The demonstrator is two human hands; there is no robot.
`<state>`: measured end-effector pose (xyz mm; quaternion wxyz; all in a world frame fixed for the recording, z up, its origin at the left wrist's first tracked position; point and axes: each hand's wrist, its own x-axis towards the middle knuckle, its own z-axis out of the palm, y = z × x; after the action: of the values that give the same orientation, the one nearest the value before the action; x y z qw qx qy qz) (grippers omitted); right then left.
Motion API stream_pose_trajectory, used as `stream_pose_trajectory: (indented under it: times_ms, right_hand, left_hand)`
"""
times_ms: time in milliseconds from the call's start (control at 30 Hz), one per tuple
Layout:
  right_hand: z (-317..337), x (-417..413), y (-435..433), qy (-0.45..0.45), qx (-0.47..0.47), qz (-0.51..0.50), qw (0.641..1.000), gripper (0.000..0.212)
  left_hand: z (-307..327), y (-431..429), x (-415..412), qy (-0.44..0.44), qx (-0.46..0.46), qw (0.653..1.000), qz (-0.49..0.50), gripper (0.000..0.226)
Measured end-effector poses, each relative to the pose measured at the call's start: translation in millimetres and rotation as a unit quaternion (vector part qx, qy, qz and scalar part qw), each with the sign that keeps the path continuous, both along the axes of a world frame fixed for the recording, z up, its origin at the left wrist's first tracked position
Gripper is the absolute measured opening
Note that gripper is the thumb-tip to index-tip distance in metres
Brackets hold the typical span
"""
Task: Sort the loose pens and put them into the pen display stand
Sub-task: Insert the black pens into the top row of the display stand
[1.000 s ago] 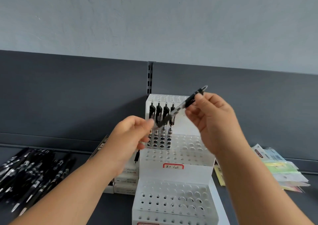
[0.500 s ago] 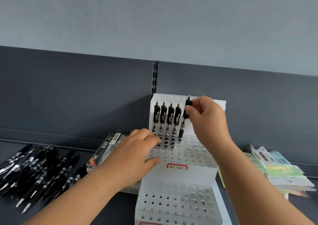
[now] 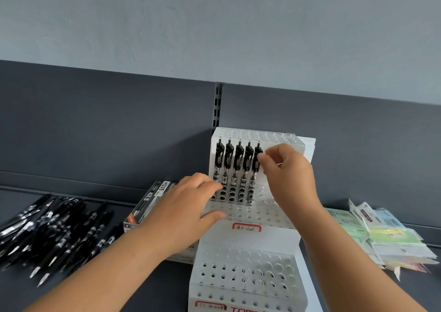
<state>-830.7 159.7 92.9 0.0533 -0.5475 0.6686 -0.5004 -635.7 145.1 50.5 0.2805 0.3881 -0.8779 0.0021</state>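
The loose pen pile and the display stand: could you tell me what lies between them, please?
A pen box marked HQ35 lies there, partly hidden by the left hand, in the head view.

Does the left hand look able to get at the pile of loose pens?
Probably yes: the left hand holds nothing, only resting on the display stand, and the loose pens lie uncovered just to its left.
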Motion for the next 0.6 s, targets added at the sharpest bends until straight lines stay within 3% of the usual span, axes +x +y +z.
stream_pose_trajectory:
  times_ms: [133, 233, 400, 600]
  right_hand:
    - [4.1, 12.4, 9.1, 0.031, -0.085, -0.016, 0.996, 0.023]
    - [7.5, 36.1, 10.5, 0.109, -0.108, 0.013, 0.988, 0.024]
    - [6.2, 96.7, 13.5, 0.23, -0.04, 0.089, 0.968, 0.042]
    - [-5.5, 183.9, -2.0, 0.264, 0.034, 0.184, 0.946, 0.062]
  left_hand:
    - [5.1, 0.8, 19.1, 0.011, -0.01, 0.999, 0.045, 0.057]
    - [10.5, 0.2, 41.9, 0.016, -0.021, 0.996, 0.086, 0.057]
    - [19.7, -4.1, 96.2, -0.001, -0.032, 0.988, 0.153, 0.06]
    - [20.3, -17.0, 186.5, -0.022, -0.01, 0.974, 0.225, 0.063]
